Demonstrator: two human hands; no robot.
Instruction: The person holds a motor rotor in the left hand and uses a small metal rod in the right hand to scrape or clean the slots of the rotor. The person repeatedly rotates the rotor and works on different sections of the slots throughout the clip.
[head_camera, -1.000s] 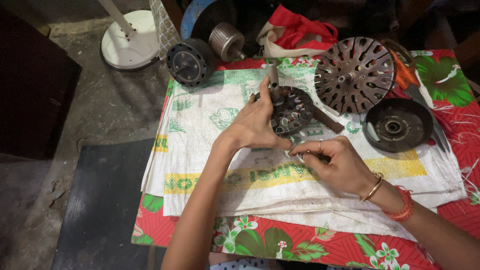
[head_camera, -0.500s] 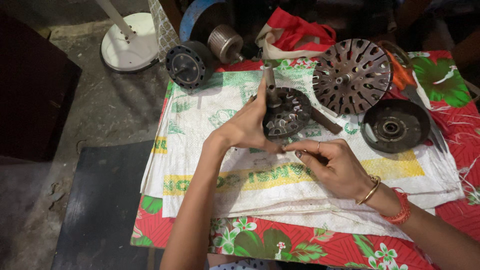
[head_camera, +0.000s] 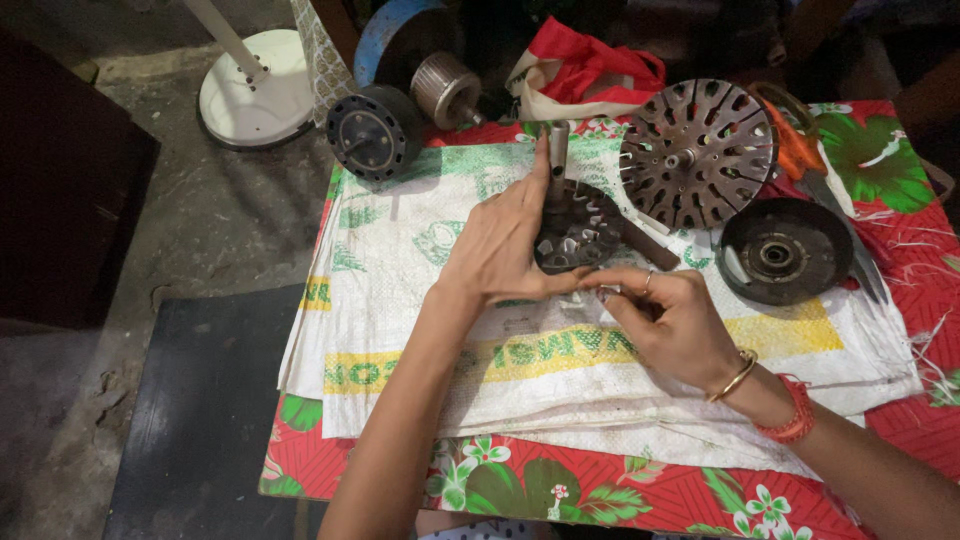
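A dark slotted motor stator core (head_camera: 580, 225) with a metal shaft stands on a white woven sack (head_camera: 420, 250) spread over the table. My left hand (head_camera: 500, 245) grips the core's left side, index finger stretched up along the shaft. My right hand (head_camera: 670, 320), with a ring and bangles, sits just below the core, its fingertips pinched together at the core's lower edge. What they pinch is too small to tell.
A slotted round metal disc (head_camera: 697, 152) and a dark round motor cover (head_camera: 785, 250) lie to the right. Orange-handled scissors (head_camera: 800, 150), a red bag (head_camera: 590, 60), a black round part (head_camera: 368, 130) and a white fan base (head_camera: 255, 88) sit beyond. Red floral tablecloth (head_camera: 600, 490).
My left hand has slid up the core, its index finger now reaching along the shaft. My right hand stays pinched at the core's lower edge.
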